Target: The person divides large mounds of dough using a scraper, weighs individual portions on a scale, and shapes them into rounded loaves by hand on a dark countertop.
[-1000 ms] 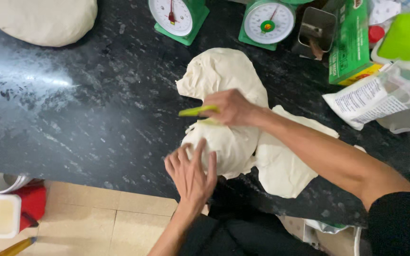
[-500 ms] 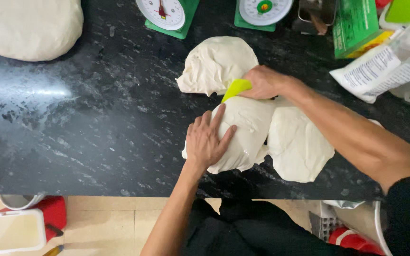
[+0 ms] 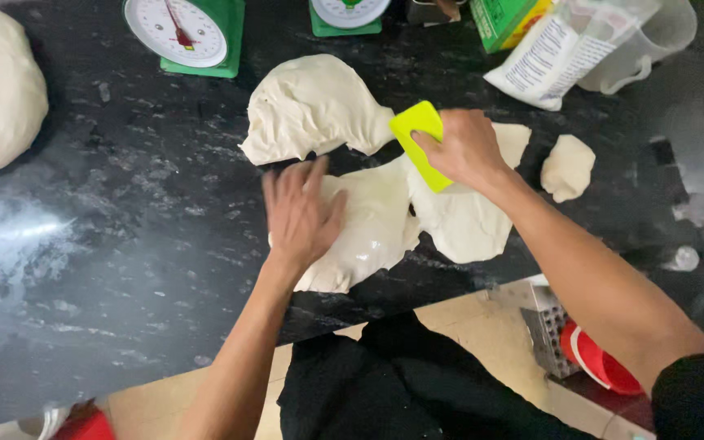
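Left hand (image 3: 299,213) open, flat on near dough piece (image 3: 368,236). Right hand (image 3: 462,151) grips yellow-green scraper (image 3: 417,138) at the dough, on black worktop (image 3: 124,244).

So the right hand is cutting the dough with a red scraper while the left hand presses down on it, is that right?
Not quite: the scraper in the right hand is yellow-green, not red, as the head view shows. The rest holds: the left hand presses flat on the dough.
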